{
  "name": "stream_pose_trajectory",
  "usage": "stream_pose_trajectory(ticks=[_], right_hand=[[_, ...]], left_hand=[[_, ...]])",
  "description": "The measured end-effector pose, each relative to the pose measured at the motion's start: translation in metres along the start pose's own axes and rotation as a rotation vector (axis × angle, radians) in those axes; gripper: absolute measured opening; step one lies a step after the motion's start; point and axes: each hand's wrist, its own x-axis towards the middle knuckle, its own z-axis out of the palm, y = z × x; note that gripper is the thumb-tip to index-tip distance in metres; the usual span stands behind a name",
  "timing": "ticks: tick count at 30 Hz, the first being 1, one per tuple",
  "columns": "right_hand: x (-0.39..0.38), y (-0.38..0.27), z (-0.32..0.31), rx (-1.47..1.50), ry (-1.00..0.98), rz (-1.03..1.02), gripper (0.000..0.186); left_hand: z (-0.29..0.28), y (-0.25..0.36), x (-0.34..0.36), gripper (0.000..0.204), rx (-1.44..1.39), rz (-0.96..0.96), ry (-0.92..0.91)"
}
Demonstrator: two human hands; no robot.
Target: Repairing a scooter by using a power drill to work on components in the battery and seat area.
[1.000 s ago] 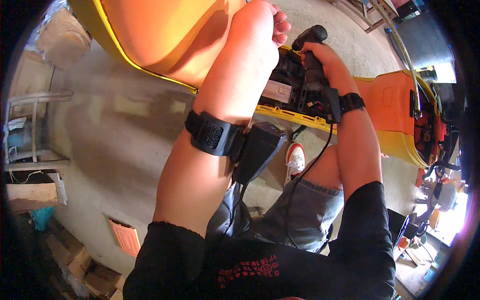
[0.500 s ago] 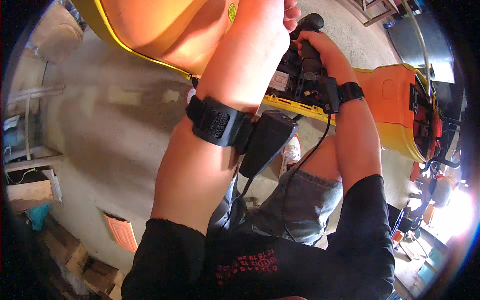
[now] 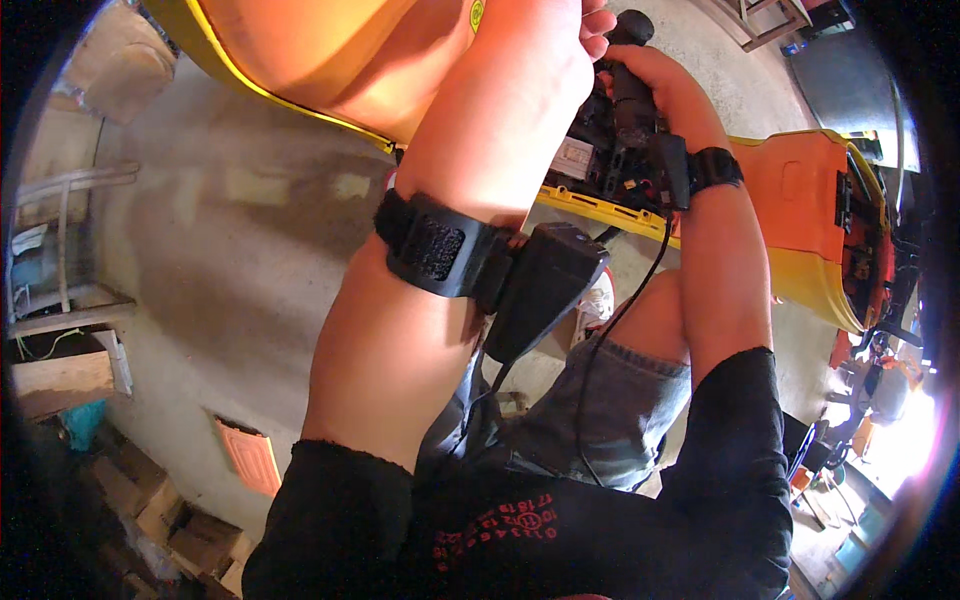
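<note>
My left hand (image 3: 580, 50) is at the top edge, partly cut off by the frame, its visible fingers curled; whatever they grip is hidden. To its right, my right hand (image 3: 648, 66) wraps round a black cylindrical tool (image 3: 632, 108) with a rounded black end above; its exact kind cannot be made out. Both hands are over an uncovered bay of dark parts and wiring (image 3: 603, 165) in a yellow-and-orange body. A pale labelled block (image 3: 573, 158) sits in that bay. The large orange shell with yellow rim (image 3: 300, 60) rises at the left, beside my left forearm.
Black boxes are strapped to both forearms, the left box (image 3: 545, 295) trailing a cable (image 3: 590, 380) past my knees. Another orange section (image 3: 795, 195) extends right. An orange panel (image 3: 248, 455) lies on the concrete floor. Cardboard boxes (image 3: 150, 490) line the lower left.
My right hand has moved slightly up and to the right around the black tool. The yellow-and-orange body has shifted a little right and down in view. My left hand stays curled at the top.
</note>
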Motion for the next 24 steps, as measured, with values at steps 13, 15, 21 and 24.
stream_pose_trajectory(ticks=[13,15,21,24], right_hand=[[-0.036,0.004,0.009,-0.101,-0.012,-0.525,0.023],[-0.041,0.001,0.015,0.204,-0.011,-0.211,0.023],[-0.043,0.005,0.023,-0.006,-0.011,-0.447,0.022],[-0.046,0.0,0.022,0.151,0.004,-0.268,0.018]], left_hand=[[-0.004,-0.004,0.007,0.009,-0.064,0.01,-0.056],[-0.004,-0.003,0.006,0.01,-0.078,0.012,-0.082],[-0.002,-0.004,0.004,0.011,-0.027,0.037,-0.049],[0.006,-0.002,-0.001,0.012,0.023,0.019,0.047]])
